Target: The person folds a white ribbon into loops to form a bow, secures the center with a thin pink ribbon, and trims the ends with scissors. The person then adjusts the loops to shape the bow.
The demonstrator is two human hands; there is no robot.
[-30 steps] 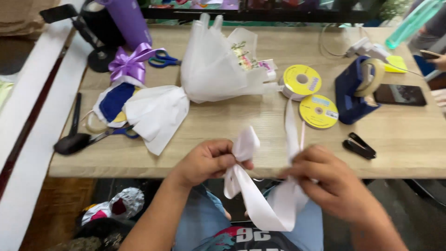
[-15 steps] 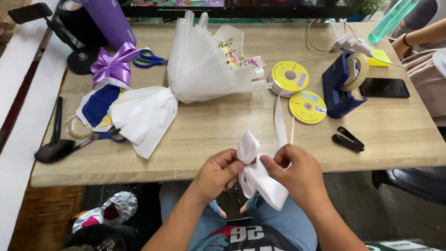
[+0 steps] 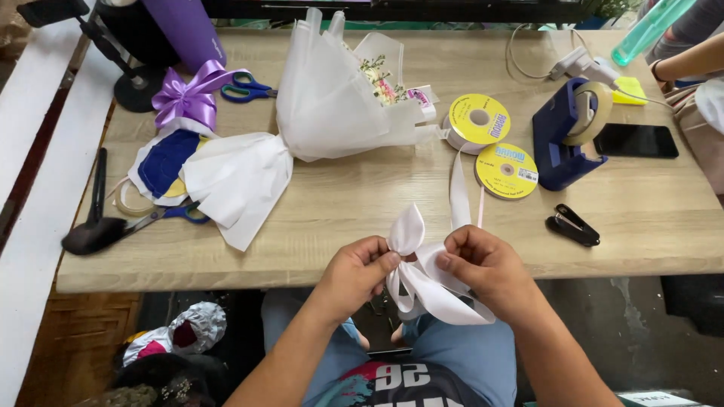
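Note:
My left hand (image 3: 354, 273) and my right hand (image 3: 483, 267) both pinch a white satin ribbon (image 3: 422, 283) folded into loops, held over my lap at the near table edge. One loop sticks up between my thumbs; longer loops hang below. A strip of the ribbon runs up over the table to a yellow-labelled ribbon spool (image 3: 475, 120). A second spool (image 3: 507, 170) lies flat beside it.
A white-wrapped bouquet (image 3: 332, 98) lies mid-table, white paper bundle (image 3: 234, 177) left of it. Purple bow (image 3: 188, 94), blue scissors (image 3: 247, 87), blue tape dispenser (image 3: 566, 136), black stapler (image 3: 573, 224), phone (image 3: 635, 141) sit around. Another person's arm (image 3: 690, 56) shows at far right.
The hands have drawn closer together and the long hanging ribbon has been gathered into tighter loops, forming a bow shape. The view has shifted slightly.

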